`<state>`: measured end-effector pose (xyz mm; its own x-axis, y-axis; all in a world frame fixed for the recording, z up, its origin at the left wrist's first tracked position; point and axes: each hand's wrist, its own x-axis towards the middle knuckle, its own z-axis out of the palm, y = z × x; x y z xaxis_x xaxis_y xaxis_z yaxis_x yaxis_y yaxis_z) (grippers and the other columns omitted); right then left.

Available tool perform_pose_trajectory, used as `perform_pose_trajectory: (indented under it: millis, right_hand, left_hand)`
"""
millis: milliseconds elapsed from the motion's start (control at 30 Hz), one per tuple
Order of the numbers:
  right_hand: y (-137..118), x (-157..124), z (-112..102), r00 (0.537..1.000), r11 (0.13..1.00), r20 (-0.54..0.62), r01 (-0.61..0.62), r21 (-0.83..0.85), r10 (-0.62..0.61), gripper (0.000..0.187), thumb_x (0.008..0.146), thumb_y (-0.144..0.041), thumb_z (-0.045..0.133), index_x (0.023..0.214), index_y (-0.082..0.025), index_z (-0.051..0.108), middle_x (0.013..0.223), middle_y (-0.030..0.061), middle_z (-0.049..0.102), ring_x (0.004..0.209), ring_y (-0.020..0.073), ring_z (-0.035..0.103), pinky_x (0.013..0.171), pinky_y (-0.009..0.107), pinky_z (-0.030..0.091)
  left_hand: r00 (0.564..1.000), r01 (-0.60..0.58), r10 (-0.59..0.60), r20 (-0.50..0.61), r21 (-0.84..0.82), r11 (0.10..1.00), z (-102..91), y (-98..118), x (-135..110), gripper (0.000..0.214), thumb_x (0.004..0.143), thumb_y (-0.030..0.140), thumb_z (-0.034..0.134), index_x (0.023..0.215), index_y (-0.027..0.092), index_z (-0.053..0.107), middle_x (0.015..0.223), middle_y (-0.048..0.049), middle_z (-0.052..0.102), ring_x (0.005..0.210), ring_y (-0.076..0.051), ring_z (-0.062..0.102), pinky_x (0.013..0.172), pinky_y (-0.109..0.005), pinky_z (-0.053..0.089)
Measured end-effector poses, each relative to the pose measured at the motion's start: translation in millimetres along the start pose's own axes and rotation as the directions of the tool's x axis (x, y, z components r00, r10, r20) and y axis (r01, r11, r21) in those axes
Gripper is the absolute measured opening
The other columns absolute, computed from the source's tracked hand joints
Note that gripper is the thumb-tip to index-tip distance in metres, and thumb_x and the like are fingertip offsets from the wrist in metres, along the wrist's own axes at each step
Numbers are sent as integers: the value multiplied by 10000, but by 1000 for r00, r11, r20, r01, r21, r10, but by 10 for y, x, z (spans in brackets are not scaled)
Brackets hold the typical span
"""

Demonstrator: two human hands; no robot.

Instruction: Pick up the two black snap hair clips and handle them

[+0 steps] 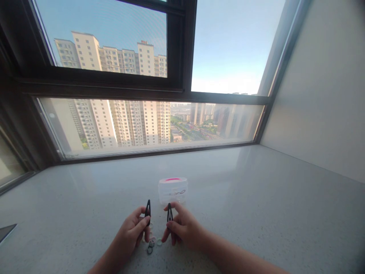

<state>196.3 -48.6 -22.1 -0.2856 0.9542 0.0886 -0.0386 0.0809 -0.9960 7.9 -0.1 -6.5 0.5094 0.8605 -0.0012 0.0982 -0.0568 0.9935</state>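
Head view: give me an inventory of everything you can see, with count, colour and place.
Hair clip: 1, black, in the left hand
Hair clip: 1, black, in the right hand
Small rings: several, dark and pale, on the counter around the hands; exact count unclear
Box: 1, whitish see-through, pink strip on top, beyond the hands
Dark flat thing:: 1, cut off at left edge
Counter: 1, pale speckled grey, below the window
Window frame: 1, dark brown, behind the counter
Buildings: many, mostly cream, outside
Sky: blue, outside
Wall: 1, pale grey, right
Left hand: 1, bare, lower middle
Right hand: 1, bare, lower middle
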Motion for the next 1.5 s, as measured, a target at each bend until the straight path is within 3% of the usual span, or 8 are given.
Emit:
perform_pose_trajectory:
  millis: [267, 767, 1500]
  right_hand:
    - [-10, -9, -14, 999, 999, 12, -40, -20, 40, 343, 766, -354, 483, 1028, -186, 341, 692, 52, 675, 377, 68, 470, 367, 145, 317]
    - [-8, -17, -6, 999, 999, 37, -9, 43, 8, 276, 771, -298, 463, 994, -192, 338, 664, 32, 672, 347, 65, 462, 332, 131, 290]
    - [-52, -33, 24, 999, 998, 24, -47, 32, 46, 353, 749, -412, 500, 971, -195, 331, 626, 22, 656, 318, 64, 447, 340, 151, 343]
  left_hand:
    - [1000, -3, 3, -10, -53, 999, 11, -15, 12, 296, 784, 385, 493, 951, 145, 446, 416, 34, 575, 305, -58, 352, 324, -144, 198]
    - [1000, 0, 0, -2, -88, 996, 0, -31, 10, 307, 792, 388, 478, 983, 155, 419, 412, 37, 574, 300, -60, 356, 320, -142, 215]
    - [1000, -2, 2, -2, -76, 997, 4, 5, 0, 291, 787, 382, 485, 954, 151, 423, 420, 37, 572, 315, -74, 398, 329, -145, 249]
